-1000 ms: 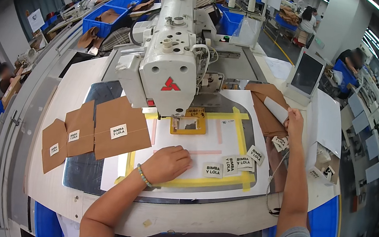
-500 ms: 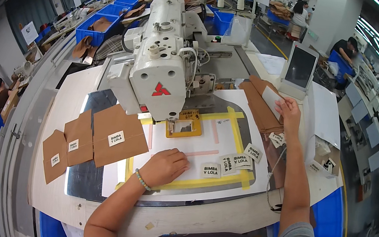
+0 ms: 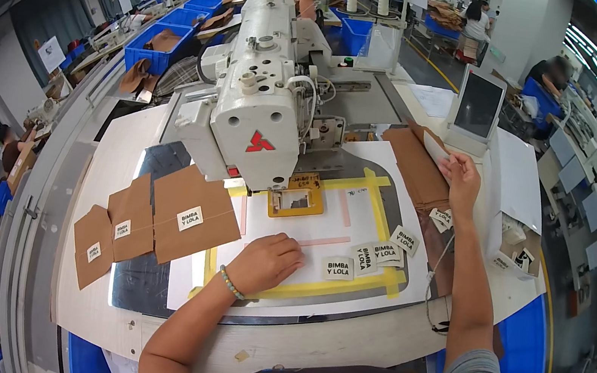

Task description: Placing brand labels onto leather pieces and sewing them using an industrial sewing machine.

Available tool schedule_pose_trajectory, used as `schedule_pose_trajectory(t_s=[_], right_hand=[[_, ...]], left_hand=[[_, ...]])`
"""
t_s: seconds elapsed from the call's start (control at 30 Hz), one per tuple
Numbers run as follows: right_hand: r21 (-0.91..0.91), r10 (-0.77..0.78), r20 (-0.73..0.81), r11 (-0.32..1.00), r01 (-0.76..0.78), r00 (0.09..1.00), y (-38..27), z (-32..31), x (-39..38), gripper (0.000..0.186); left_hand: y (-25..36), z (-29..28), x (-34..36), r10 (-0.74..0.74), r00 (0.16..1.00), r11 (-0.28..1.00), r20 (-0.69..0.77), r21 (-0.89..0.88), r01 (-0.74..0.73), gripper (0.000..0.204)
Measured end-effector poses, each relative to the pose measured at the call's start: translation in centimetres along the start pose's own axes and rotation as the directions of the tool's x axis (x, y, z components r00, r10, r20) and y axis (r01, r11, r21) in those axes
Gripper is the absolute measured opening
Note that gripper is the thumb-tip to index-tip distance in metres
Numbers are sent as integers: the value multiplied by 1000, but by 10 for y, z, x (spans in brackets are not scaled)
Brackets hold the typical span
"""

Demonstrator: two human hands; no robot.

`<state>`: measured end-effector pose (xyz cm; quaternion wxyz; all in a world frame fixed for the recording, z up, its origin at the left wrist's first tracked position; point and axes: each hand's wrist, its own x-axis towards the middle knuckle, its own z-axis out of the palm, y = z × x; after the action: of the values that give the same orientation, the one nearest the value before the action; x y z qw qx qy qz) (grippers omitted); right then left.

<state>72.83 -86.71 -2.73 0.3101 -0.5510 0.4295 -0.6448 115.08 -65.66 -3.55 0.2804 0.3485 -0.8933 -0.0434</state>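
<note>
The right hand [image 3: 461, 180] pinches the raised edge of a pale-backed brown flap [image 3: 435, 148] on the stack of flat brown panels [image 3: 413, 171], which lies on the right part of the surface [image 3: 108, 169], just short of a tilted display screen [image 3: 480, 104]. The left hand [image 3: 268, 265] rests on a white sheet [image 3: 291, 229] bordered with yellow tape [image 3: 381, 207], fingers loosely curled and close together (whether anything lies under them I cannot tell). A beaded bracelet [image 3: 230, 284] circles the left wrist. Just right of that hand, several white rectangular patches with black lettering [image 3: 338, 268] lie near the taped corner, some overlapping. Ahead of it, a yellow frame [image 3: 315, 206] sits beneath the head of a white industrial sewing machine [image 3: 266, 94]. To the left, brown pieces bearing similar patches [image 3: 218, 204] lie overlapping in a row.
</note>
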Motion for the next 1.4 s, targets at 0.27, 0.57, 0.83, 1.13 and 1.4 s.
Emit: schedule_pose_trajectory(t_s=[0.27,0.57,0.83,1.13,1.4], right_hand=[[-240,-217,146,939,248,965,-25,18,-18,16],[-474,-244,597,661,581,764,-64,51,-53,30],[-343,-176,763,705,621,622,-80,57,-64,40],[-414,-52,697,785,461,716,-85,56,-62,35],[-567,-72,568,688,454,820,-57,45,-49,34]], left_hand=[[-1,1,-1,-5,1000,1000,7,-10,5,12],[13,-1,26,-38,993,991,-113,-131,23,21],[26,33,122,-87,957,996,-276,-38,80,46],[1,88,197,-204,915,978,-347,-116,175,35],[-8,90,199,-158,910,986,-383,-112,124,21]])
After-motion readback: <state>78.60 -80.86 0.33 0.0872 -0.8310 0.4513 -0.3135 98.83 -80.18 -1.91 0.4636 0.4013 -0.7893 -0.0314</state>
